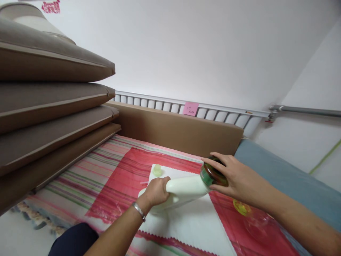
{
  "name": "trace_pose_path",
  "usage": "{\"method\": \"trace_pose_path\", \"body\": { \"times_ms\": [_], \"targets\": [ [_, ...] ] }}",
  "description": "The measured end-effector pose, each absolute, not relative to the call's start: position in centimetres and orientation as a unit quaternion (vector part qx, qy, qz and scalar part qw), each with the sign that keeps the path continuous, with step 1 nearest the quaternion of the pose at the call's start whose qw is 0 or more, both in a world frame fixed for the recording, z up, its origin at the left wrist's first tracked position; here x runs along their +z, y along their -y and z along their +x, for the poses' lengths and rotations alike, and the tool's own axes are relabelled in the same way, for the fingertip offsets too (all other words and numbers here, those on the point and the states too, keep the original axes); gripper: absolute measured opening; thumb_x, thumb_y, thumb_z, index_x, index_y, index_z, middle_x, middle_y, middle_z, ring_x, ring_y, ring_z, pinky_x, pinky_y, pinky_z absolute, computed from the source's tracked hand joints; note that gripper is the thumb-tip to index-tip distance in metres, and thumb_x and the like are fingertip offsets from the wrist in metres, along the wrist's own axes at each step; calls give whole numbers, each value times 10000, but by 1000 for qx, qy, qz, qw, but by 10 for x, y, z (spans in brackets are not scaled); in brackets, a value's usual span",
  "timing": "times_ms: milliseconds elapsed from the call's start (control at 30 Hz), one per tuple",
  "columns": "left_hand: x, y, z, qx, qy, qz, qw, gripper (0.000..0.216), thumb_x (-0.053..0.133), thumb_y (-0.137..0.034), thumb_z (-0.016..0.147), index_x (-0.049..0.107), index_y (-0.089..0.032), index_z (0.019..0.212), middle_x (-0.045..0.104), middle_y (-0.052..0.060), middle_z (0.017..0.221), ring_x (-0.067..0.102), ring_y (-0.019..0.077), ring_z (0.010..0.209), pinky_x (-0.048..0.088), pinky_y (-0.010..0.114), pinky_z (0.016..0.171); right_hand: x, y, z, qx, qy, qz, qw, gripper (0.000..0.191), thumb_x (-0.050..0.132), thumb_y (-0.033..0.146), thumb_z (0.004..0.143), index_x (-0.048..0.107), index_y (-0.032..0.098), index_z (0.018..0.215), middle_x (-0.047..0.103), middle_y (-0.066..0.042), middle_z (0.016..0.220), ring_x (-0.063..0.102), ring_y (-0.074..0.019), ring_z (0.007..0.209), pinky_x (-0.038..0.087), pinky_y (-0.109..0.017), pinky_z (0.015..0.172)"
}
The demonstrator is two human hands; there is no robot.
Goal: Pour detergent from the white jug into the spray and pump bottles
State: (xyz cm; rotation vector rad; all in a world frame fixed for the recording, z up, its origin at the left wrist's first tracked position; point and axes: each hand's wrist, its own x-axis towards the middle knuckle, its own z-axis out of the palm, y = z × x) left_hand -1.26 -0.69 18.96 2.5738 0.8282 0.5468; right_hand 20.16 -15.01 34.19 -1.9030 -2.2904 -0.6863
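My left hand [157, 191] is closed around the handle of a pale green-white jug [186, 186], which is tilted to the right. Fingers spread around its side, my right hand [226, 170] grips a brown glass jar [215, 174] with a green label. The jar is tilted and sits against the jug's right end; whether anything passes between them is hidden. Beneath both lies a white cloth with zigzag edges [191, 220]. A pale yellow-green cap [157, 170] rests near the cloth's far left corner.
A red translucent sheet [114, 185] lies under the cloth, over a striped cover [80, 177]. Stacked brown cushions [53, 99] rise at left. Behind are a brown board [170, 124] and a radiator [154, 103]. A clear item with a yellow ring [242, 207] lies at right.
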Motion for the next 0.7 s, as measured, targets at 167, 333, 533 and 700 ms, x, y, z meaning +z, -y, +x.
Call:
{"method": "trace_pose_path", "body": {
  "times_ms": [167,333,533,700],
  "targets": [
    [190,8,-13,197,-292,915,195,238,519,-125,681,589,-197,897,715,75,861,666,258,808,416,270,617,342,151,201,-222,749,-623,45,623,618,451,734,428,306,1309,469,-104,1262,515,-296,1002,502,-446,797],
    [191,9,-14,199,-293,914,199,245,509,-105,671,586,-196,885,713,76,850,666,259,793,411,268,613,341,149,201,-229,751,-617,55,637,615,469,732,422,312,1318,475,-107,1267,520,-313,1012,504,-457,785],
    [191,10,-15,198,-299,910,207,249,510,-101,682,590,-198,897,711,72,846,662,253,794,409,265,615,341,150,198,-232,751,-615,58,627,616,475,733,437,304,1309,482,-116,1260,526,-313,1004,504,-460,794],
    [190,11,-16,200,-303,906,218,232,517,-99,686,589,-202,881,710,62,836,662,250,792,401,260,618,338,152,198,-236,750,-615,68,626,611,469,734,434,310,1313,477,-109,1271,519,-320,1024,500,-461,798]
  ]
}}
